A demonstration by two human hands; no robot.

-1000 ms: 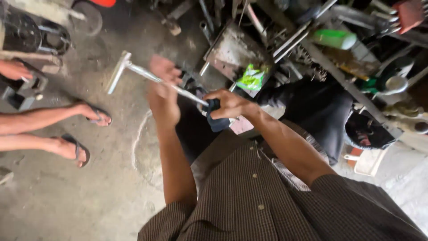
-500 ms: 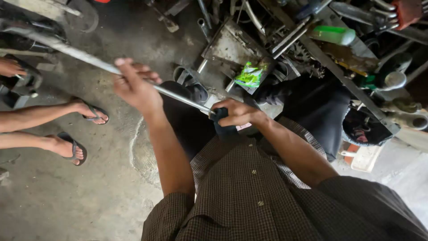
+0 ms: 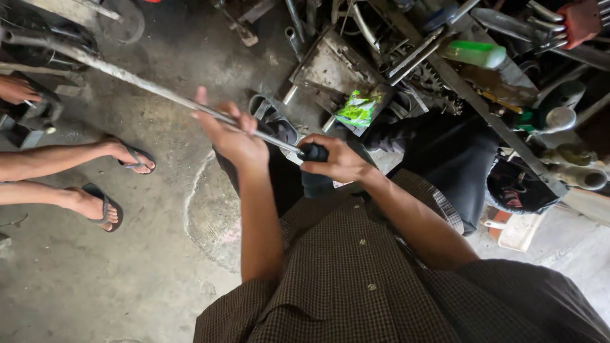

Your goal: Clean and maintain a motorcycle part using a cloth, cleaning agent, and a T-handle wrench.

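We have the long metal rod running slantwise across the middle of the view, from the black handle in front of our shirt up and away to the far left, where its end disappears among dark machine parts. Our right hand is closed tight around that black handle, and our left hand is wrapped on the bare shaft just beyond it, fingers curled over the top – both clamped on the tool, close together near its near end. That grip is where we see the first risk: with both hands bunched at one end, the far length has plenty of leverage, and a jerk or a slip of the left palm on smooth steel could let the tip swing wide. It would swing toward the other person's bare legs and sandalled feet, which rest on the concrete floor near and below the rod's line, and toward a hand on a dark block at the left edge. To our right the scrap heap crowds in – a metal tray with a green packet, a green bottle, loose bars; if the handle kicked back, our elbow could knock into that clutter
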